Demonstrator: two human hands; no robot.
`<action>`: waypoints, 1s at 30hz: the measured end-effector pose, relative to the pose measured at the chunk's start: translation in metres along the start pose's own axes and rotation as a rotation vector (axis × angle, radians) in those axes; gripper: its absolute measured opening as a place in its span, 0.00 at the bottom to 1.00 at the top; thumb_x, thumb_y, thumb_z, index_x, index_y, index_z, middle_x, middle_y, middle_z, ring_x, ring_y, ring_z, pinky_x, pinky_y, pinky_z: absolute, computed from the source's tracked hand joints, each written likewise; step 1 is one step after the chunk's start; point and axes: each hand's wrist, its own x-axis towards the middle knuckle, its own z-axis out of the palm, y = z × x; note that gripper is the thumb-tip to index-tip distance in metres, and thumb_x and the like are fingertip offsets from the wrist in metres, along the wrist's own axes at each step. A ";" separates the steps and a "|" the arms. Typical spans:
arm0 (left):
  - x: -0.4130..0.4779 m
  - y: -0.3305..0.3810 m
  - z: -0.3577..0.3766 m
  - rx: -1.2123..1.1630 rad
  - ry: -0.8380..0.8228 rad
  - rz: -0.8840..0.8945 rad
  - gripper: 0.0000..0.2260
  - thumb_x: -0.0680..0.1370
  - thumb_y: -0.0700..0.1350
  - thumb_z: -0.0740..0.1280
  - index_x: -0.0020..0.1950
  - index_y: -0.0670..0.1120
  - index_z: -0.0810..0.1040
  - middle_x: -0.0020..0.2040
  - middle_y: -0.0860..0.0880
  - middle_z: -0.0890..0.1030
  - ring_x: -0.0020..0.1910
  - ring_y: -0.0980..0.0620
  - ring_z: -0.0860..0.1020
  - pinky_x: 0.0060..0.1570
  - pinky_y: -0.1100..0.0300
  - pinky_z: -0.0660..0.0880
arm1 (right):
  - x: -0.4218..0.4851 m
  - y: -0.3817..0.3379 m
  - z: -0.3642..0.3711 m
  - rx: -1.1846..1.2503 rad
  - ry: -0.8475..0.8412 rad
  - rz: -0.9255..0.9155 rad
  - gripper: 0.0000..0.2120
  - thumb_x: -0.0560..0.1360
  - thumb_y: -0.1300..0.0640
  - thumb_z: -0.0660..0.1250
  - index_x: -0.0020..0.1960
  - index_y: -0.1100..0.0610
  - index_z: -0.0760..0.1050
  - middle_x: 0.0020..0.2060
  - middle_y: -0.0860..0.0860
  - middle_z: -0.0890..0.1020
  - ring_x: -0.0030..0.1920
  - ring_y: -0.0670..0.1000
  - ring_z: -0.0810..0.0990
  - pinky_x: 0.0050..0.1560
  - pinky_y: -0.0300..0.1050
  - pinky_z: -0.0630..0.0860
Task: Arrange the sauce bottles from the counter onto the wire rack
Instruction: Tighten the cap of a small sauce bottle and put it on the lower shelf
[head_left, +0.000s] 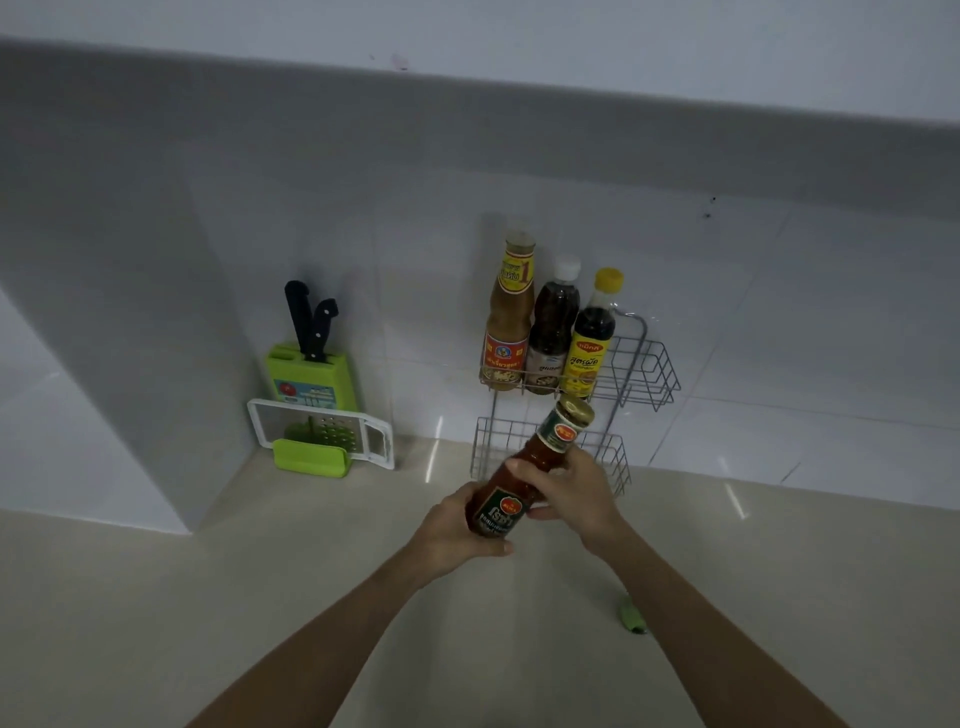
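A red chili sauce bottle (540, 457) with a green label and gold cap is tilted, cap pointing up and right toward the wire rack (644, 374). My left hand (452, 530) grips its base; my right hand (571, 493) grips its middle. The rack hangs on the tiled wall with two tiers. On its top tier stand three bottles: a tan sauce bottle (511, 312), a dark bottle with a white cap (553, 332) and a dark bottle with a yellow cap (592, 343). The lower tier (493, 441) sits partly behind the held bottle.
A green knife block (311, 374) with black-handled knives stands in the wall corner at the left, with a white and green grater (322, 436) leaning in front. A small green object (631, 618) lies on the beige counter (311, 597) at the right.
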 end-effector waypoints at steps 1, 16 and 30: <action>0.010 -0.001 -0.006 0.031 -0.009 -0.011 0.40 0.65 0.42 0.78 0.73 0.50 0.65 0.67 0.49 0.76 0.66 0.51 0.74 0.64 0.56 0.73 | 0.007 0.005 0.002 0.028 0.067 -0.027 0.14 0.68 0.56 0.77 0.50 0.53 0.76 0.49 0.52 0.82 0.47 0.53 0.84 0.39 0.48 0.84; 0.096 -0.009 -0.023 -0.058 -0.050 -0.234 0.42 0.69 0.34 0.65 0.79 0.49 0.49 0.79 0.46 0.56 0.76 0.45 0.58 0.61 0.58 0.66 | 0.094 0.057 0.042 -0.196 0.225 -0.200 0.25 0.65 0.49 0.79 0.59 0.53 0.76 0.51 0.48 0.83 0.54 0.46 0.81 0.53 0.45 0.80; 0.107 -0.009 -0.027 -0.096 -0.118 -0.213 0.43 0.67 0.32 0.64 0.78 0.54 0.54 0.77 0.48 0.60 0.76 0.47 0.58 0.65 0.56 0.66 | 0.128 0.055 0.051 -0.406 0.121 -0.135 0.18 0.69 0.56 0.77 0.55 0.60 0.77 0.45 0.49 0.80 0.41 0.43 0.75 0.36 0.19 0.67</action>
